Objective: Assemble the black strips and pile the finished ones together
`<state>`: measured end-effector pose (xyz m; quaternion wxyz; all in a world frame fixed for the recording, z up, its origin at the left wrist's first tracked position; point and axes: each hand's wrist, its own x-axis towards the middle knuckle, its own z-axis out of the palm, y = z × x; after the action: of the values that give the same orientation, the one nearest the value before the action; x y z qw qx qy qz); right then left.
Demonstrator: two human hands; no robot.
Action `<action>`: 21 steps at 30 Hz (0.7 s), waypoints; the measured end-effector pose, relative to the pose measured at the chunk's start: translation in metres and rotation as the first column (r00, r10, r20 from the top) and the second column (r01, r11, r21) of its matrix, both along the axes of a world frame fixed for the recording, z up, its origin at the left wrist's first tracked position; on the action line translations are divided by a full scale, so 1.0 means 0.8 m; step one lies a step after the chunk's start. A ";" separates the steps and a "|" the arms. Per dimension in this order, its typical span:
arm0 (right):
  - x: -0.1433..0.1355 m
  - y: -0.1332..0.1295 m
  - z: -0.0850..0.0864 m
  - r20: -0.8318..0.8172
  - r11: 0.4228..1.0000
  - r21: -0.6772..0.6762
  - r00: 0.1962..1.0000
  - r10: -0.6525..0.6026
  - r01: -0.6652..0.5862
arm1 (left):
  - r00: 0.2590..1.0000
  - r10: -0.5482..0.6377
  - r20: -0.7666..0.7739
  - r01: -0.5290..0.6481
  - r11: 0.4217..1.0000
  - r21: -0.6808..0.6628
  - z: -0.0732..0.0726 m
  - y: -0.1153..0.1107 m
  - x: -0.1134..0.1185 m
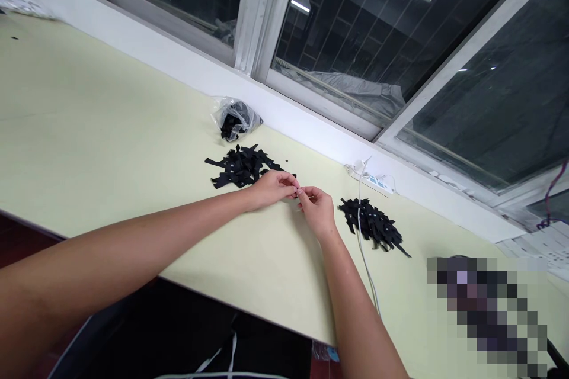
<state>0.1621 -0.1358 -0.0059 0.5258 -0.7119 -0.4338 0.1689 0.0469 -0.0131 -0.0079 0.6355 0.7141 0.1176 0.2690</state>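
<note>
My left hand [276, 186] and my right hand [316, 206] meet at their fingertips above the table, each with thumb and fingers pinched together. Whatever lies between the fingertips is too small and too covered to name; a bit of black shows beside them. Just behind and left of my left hand is a loose pile of short black fabric strips [242, 164]. A second pile of black strips [372, 224], more closely laid, lies to the right of my right hand. Small pale spots show on some strips.
A clear plastic bag [237, 118] with black pieces stands near the wall. A white power strip [371, 179] lies against the wall, and a white cable [367, 263] runs across the right pile. Pixelation hides an object at right. The pale table [111, 136] borders windows.
</note>
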 end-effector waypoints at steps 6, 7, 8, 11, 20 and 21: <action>0.000 0.001 -0.002 0.076 1.000 -0.016 0.997 -0.021 0.022 | 0.997 0.075 -0.029 -0.068 0.981 0.180 -0.002 0.000 -0.001; -0.001 0.002 -0.003 0.080 1.000 -0.015 0.996 -0.025 0.026 | 0.995 0.098 -0.034 -0.088 0.970 0.225 -0.002 0.000 -0.001; -0.001 0.002 -0.004 0.087 0.999 -0.015 0.996 -0.027 0.029 | 0.992 0.120 -0.037 -0.106 0.956 0.272 -0.001 0.000 -0.001; -0.001 0.003 -0.006 0.109 0.999 -0.024 0.994 -0.028 0.031 | 0.983 0.177 -0.042 -0.146 0.907 0.394 0.003 0.000 -0.003; -0.008 0.003 -0.007 0.074 0.998 -0.049 0.996 -0.039 0.043 | 0.977 0.205 -0.053 -0.164 0.892 0.422 0.007 -0.003 -0.005; -0.009 0.003 -0.007 0.084 0.998 -0.046 0.995 -0.049 0.053 | 0.976 0.212 -0.052 -0.173 0.898 0.406 0.006 -0.004 -0.004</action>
<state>0.1545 -0.1335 -0.0111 0.4942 -0.7416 -0.4328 0.1364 0.0433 -0.0160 -0.0032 0.4407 0.8253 0.1604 0.3145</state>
